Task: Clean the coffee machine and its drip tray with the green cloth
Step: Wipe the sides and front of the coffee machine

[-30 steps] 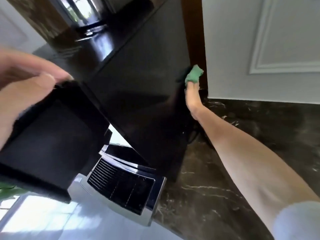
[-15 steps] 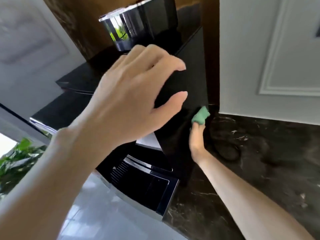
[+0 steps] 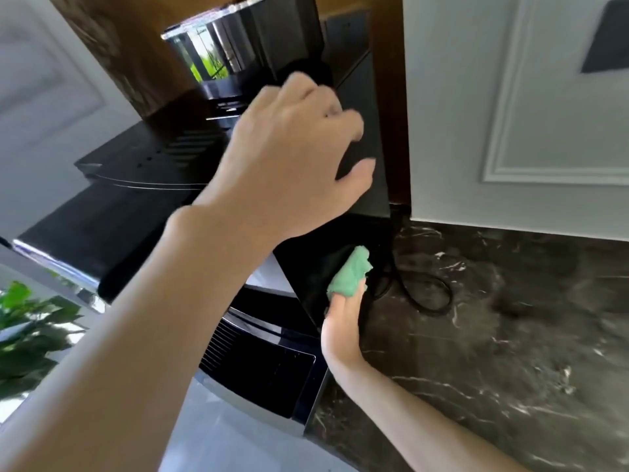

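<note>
Head view: the left hand (image 3: 296, 158) curls its fingers over the top right edge of the black coffee machine (image 3: 119, 226). The right hand (image 3: 342, 325) pinches the bunched green cloth (image 3: 350, 275) against the machine's lower right side, just right of the drip tray (image 3: 262, 369) at its near base.

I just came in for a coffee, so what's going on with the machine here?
A person is wiping down the coffee machine. Their right hand holds a bunched green cloth against the lower part of the machine's glossy black right side. Their left hand is up on its upper right edge, seemingly steadying it; blur hides whether it grips. The drip tray sits at the front base, touched by neither hand. A black cable lies looped on the marble counter alongside.
</note>
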The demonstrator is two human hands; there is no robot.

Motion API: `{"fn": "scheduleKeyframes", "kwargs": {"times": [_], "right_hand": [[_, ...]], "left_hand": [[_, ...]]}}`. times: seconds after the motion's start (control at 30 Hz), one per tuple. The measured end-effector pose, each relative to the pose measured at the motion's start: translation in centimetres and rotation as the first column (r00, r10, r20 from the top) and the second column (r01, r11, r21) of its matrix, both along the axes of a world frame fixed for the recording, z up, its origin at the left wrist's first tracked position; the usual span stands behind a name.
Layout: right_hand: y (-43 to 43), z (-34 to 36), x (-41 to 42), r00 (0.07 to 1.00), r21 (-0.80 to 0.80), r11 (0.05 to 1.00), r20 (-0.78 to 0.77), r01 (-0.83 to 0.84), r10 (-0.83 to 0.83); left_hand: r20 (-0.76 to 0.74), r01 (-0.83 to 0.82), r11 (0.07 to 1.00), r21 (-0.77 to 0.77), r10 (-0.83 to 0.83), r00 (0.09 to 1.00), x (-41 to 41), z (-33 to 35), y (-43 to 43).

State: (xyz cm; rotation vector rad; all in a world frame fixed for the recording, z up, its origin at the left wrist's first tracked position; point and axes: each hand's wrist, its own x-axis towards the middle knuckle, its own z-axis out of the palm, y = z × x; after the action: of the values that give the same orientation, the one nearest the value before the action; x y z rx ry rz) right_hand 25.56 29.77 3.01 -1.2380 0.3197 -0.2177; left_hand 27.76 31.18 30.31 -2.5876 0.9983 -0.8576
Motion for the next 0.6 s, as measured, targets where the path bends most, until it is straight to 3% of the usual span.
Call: {"fn": "scheduleKeyframes", "kwargs": {"times": [0.1,0.23,0.37,0.43,0.6], "right_hand": [[-3.1,-2.4,6.2,0.998,0.040,0.998,-0.033,0.056,-0.055],[-9.1,-9.0,19.2,0.992,0.035,0.999,-0.128,0.016,-0.011],[-14.5,-16.8,31.0,0.976,0.069,0.998,-0.218,-0.006,0.021],[-14.9,-14.8,30.1,0.968,0.058,0.998,-0.249,-0.020,0.034],[-12.2,-11.8,23.0,0.980,0.076,0.997,-0.194,-0.018,0.033]], "left_hand": [[-0.013,0.017,1.000,-0.010,-0.017,1.000,0.5,0.6,0.0],[-0.054,0.043,0.994,0.096,-0.038,0.998,1.6,-1.0,0.1],[-0.171,0.124,0.991,-0.052,-0.131,0.977,1.8,-0.7,0.1],[-0.242,0.132,0.980,-0.149,-0.165,0.956,1.3,-0.6,0.0],[-0.314,0.088,0.979,-0.183,-0.143,0.939,0.7,0.0,-0.4]]}}
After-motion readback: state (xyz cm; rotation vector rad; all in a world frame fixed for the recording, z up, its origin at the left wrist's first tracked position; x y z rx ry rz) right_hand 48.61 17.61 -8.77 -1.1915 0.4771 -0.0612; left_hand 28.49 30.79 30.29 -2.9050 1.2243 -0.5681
